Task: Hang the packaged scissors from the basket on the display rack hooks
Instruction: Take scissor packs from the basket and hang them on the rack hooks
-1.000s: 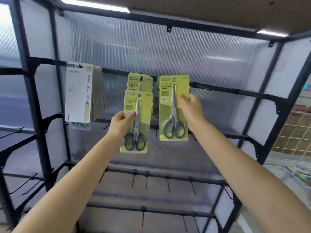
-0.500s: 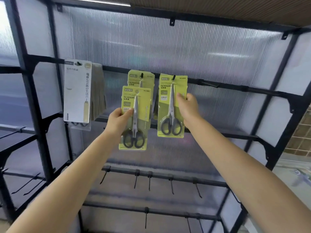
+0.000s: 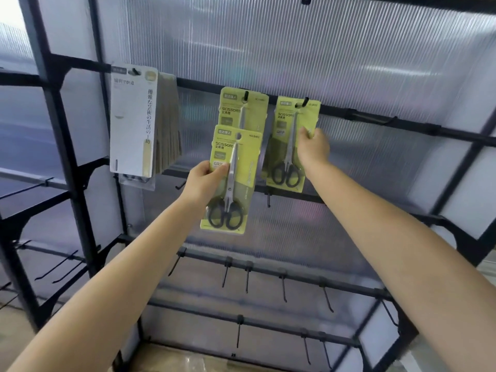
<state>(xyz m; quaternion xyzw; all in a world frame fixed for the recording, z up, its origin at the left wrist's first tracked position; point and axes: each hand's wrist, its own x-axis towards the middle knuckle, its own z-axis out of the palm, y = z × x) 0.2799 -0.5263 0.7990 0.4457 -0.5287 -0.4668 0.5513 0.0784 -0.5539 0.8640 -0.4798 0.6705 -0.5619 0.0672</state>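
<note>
My left hand (image 3: 204, 181) grips a yellow-green scissors pack (image 3: 236, 200) by its left edge, holding it upright below and in front of a stack of the same packs (image 3: 252, 111) hanging on a top-rail hook (image 3: 245, 95). My right hand (image 3: 313, 146) pinches the right edge of another scissors pack (image 3: 287, 146). Its hang hole sits over the neighbouring hook (image 3: 304, 102). The basket is out of view.
A thick stack of white carded items (image 3: 134, 122) hangs left of the scissors. Bare hooks (image 3: 390, 120) stick out of the top rail to the right, and several bare hooks (image 3: 247, 277) line the lower rails. Black frame posts (image 3: 53, 124) stand at left.
My right hand has slid its pack back along the hook and now holds it lower on the right edge. My left hand keeps its pack below the hanging stack. The camera has tilted down.
</note>
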